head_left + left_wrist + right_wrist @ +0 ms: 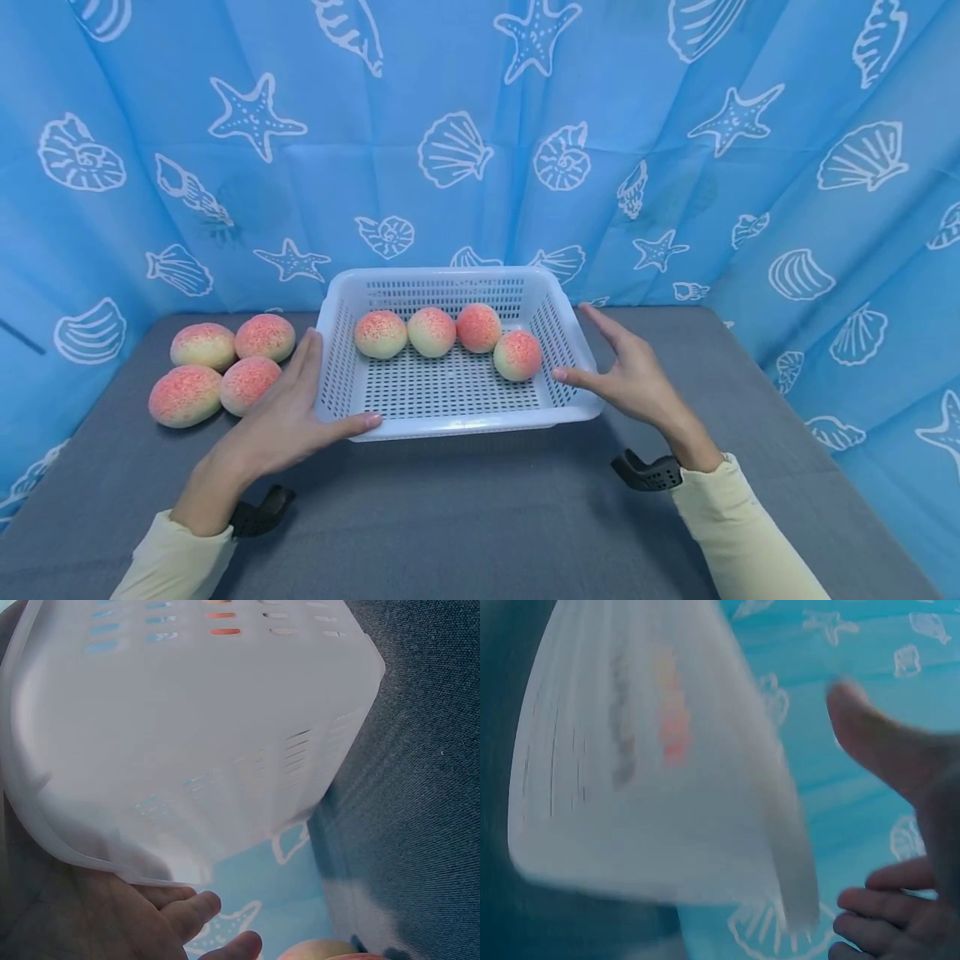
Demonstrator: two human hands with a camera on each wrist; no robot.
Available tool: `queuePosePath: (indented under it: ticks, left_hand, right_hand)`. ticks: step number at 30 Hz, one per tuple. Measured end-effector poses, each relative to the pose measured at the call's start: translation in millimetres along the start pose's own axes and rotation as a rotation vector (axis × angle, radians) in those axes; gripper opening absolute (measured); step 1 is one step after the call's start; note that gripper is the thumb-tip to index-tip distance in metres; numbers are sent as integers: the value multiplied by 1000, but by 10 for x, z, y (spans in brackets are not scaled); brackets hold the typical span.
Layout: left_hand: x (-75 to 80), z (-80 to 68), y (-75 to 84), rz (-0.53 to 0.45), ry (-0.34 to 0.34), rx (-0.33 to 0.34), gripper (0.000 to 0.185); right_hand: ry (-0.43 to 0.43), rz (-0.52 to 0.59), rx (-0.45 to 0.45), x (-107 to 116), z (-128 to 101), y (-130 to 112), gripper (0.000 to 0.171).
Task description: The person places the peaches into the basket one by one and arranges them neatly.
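Note:
A white plastic basket [450, 427] with slotted walls stands on the grey table, four-sided with a flared rim. Inside it lie several pink-and-cream peaches [431, 332]. My left hand [281, 425] holds the basket's near left corner, thumb laid across the front rim and fingers along the outer left wall. In the left wrist view the rim presses against that hand's fingers [191, 909]. My right hand [633, 379] is spread by the right wall, its thumb overlapping the rim in the head view. A gap shows between the right hand and the basket [652, 847] in the right wrist view.
Several more peaches [185, 396] sit clustered on the table left of the basket, right by my left hand. A blue curtain [480, 208] with white shells and starfish hangs behind and along the sides. The grey tabletop [465, 517] stretches toward me.

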State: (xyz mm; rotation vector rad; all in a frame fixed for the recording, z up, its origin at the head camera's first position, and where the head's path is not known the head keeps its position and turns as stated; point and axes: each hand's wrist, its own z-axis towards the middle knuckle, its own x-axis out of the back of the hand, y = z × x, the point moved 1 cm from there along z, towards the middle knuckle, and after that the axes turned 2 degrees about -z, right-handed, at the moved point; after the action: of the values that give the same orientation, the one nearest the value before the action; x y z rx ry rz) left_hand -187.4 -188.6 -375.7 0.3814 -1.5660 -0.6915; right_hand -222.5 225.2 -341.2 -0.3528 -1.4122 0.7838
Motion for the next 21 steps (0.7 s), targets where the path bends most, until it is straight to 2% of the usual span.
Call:
queuePosePath:
  ticks: [4, 8, 11, 17, 21]
  left_hand:
    - [-4, -2, 1, 10, -3, 3, 136]
    - [-13, -1, -2, 15, -4, 6, 137]
    - [-25, 5, -12, 14, -1, 6, 136]
    - [-22, 3, -27, 4, 6, -15, 135]
    - [-16, 5, -29, 2, 7, -20, 136]
  right_hand:
    - [-74, -81, 6, 13, -60, 99, 114]
    - [-128, -96, 51, -4, -96, 192, 112]
    - [-136, -107, 102, -12, -120, 251, 116]
    - [-145, -64, 127, -29, -119, 337, 127]
    - [-175, 23, 137, -79, -106, 365, 123]
